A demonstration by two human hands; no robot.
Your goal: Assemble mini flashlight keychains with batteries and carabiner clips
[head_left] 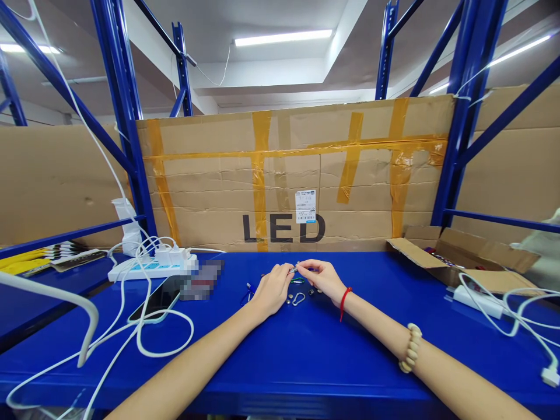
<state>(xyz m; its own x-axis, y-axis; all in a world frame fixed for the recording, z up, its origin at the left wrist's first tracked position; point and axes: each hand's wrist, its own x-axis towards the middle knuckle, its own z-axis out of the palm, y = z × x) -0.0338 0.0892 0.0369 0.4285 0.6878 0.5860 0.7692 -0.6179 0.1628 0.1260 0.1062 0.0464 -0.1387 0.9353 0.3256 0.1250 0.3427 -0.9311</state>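
Observation:
My left hand [272, 289] is closed, its thumb and fingers pinching a small shiny metal piece [294, 269] just above the blue tabletop. On the other side, my right hand [324, 279] pinches at the same piece with thumb and forefinger; its exact kind is too small to tell. Below the fingers lies a silver carabiner [298, 299], and a green carabiner [297, 280] is partly visible between the hands. Several tiny dark and metallic parts are scattered around them. Left of my left hand is a small blue item with a thin loop [249, 290].
At the left are a white power strip [153, 268], tangled white cables and a phone [156, 300]. An open cardboard box [464, 256] and a white adapter [478, 301] sit at the right. A taped cardboard panel [210, 192] stands behind, between blue posts.

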